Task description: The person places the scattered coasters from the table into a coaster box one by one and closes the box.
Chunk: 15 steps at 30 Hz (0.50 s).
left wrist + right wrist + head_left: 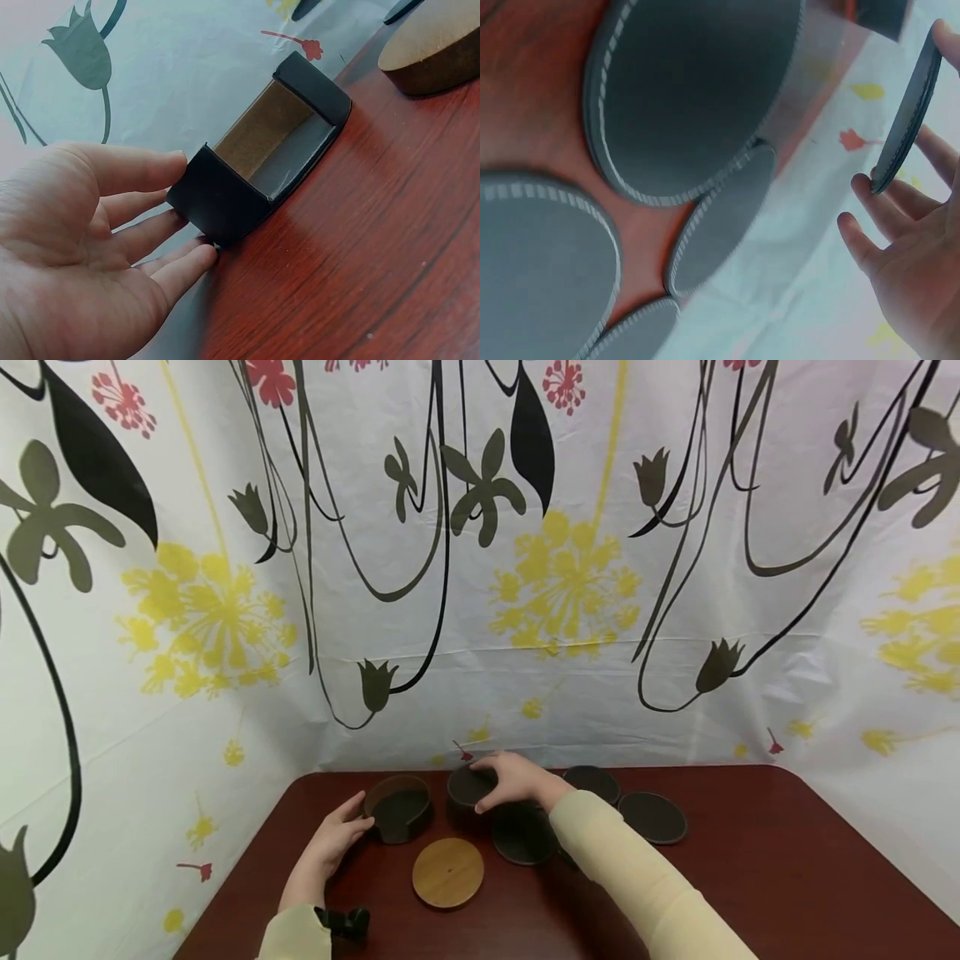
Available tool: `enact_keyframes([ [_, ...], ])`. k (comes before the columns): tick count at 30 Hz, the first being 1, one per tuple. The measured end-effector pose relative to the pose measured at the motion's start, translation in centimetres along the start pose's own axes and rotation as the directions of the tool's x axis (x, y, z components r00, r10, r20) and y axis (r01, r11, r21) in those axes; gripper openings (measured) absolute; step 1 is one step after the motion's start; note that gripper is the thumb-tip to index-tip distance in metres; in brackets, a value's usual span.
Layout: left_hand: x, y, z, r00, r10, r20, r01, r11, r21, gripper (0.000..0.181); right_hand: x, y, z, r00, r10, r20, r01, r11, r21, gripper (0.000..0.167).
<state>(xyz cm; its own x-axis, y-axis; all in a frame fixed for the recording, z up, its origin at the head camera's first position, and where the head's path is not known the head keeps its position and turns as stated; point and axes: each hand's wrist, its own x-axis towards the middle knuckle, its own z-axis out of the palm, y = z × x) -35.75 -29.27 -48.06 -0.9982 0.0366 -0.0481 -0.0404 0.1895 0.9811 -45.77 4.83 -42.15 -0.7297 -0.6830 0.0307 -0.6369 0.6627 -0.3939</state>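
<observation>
A round black coaster holder [401, 839] with a brown lining and a notch in its wall stands at the table's back left. My left hand [335, 839] is at its left side, fingers nearly straight and touching the outer wall in the left wrist view, where the holder [225, 199] looks empty. My right hand [513, 778] grips a round dark coaster [907, 112] by its edges, between thumb and fingertips. That coaster [467, 787] is raised off the table, just right of the holder.
Several dark stitched coasters lie on the red-brown table [750, 877]: one coaster [517, 839] below my right wrist, another coaster [592, 782] behind, a third coaster [652, 818] farther right. A wooden disc [447, 872] lies in front. A patterned curtain [480, 693] hangs behind.
</observation>
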Motion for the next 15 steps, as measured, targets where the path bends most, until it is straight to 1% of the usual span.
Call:
enact_keyframes([
  [3, 0.0, 0.0, -0.1, 1.000, 0.008, 0.008, -0.008, 1.000, -0.016, 0.067, -0.3, -0.2, -1.1, 1.000, 0.011, -0.021, -0.011, 1.000, -0.006, 0.072],
  [6, -0.1, 0.0, -0.3, 1.000, 0.004, 0.007, -0.004, 0.999, -0.035, 0.067, -0.7, -0.4, -2.0, 0.999, 0.011, -0.036, -0.011, 1.000, -0.013, 0.069],
  [15, -0.2, 0.0, 0.0, 1.000, 0.015, 0.017, -0.015, 1.000, -0.023, 0.069, -1.8, -0.6, -4.3, 0.995, 0.038, -0.088, -0.042, 0.998, -0.050, 0.065],
])
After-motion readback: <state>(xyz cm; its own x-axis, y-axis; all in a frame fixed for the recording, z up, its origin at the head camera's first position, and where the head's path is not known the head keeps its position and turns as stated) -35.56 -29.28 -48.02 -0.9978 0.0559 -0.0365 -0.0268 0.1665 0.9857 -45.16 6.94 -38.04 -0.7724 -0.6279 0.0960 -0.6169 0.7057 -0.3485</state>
